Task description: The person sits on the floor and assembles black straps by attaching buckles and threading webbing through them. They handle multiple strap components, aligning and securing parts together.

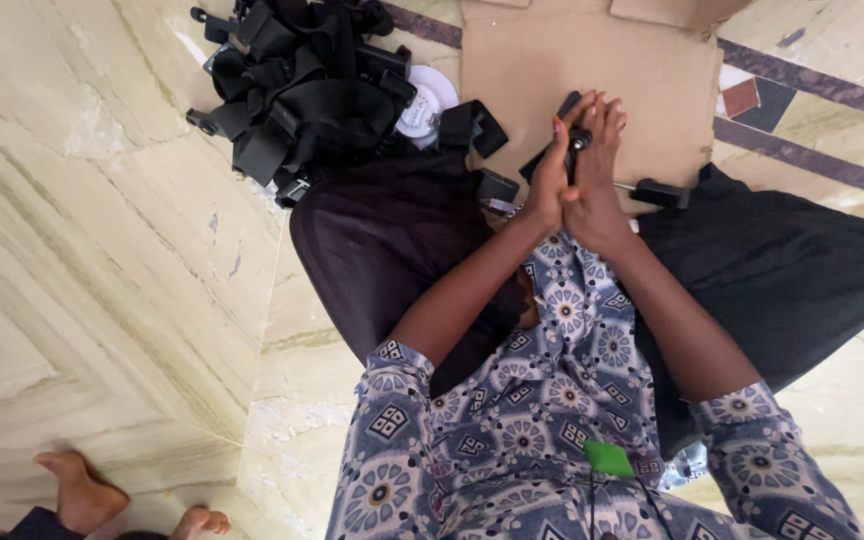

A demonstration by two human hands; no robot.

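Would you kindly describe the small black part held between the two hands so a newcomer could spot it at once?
Start at the flattened cardboard sheet lying on the marble floor ahead of the seated person. Over its near edge, the left hand and right hand press together around a small black part. Unlike the heap of black straps further left, it is alone and held.

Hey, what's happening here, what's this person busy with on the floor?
A person sits on a pale marble floor with both hands pressed together around a small black part, the left hand and the right hand closed on it from either side. They work over a flattened cardboard sheet. A heap of black straps and buckles lies to one side beside a white round piece. Someone else's bare feet show at the frame's lower corner.
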